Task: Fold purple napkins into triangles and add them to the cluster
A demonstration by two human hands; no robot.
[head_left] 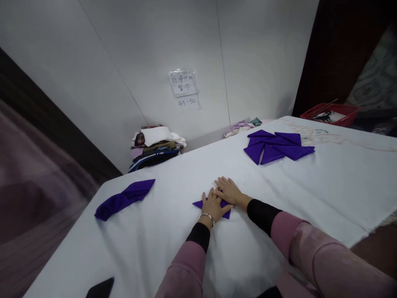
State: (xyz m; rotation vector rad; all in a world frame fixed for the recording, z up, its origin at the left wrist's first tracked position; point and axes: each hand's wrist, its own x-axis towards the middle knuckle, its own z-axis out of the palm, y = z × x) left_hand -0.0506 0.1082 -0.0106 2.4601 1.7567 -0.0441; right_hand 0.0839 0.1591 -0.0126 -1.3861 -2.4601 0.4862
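A purple cloth napkin (pixel 226 215), folded to a pointed shape, lies on the white-covered table (pixel 173 248) under both of my hands. My left hand (pixel 213 205), with a bracelet at the wrist, rests flat on it with fingers spread. My right hand (pixel 228 191) lies stretched out over the napkin's upper right side, its fingers close to those of the left. Most of the napkin is hidden beneath the hands. Several folded purple napkins (pixel 273 154) overlap in a group at the back right. Another purple cloth (pixel 124 200), loosely gathered lengthwise, lies at the left.
Behind the table a stack of folded fabrics (pixel 158 145) stands against the wall, with more cloth (pixel 240 127) further right. A red basket (pixel 347 114) holding scissors sits past the back right edge. A dark object (pixel 101 288) lies at the front left. Paper signs (pixel 183 84) hang on the wall.
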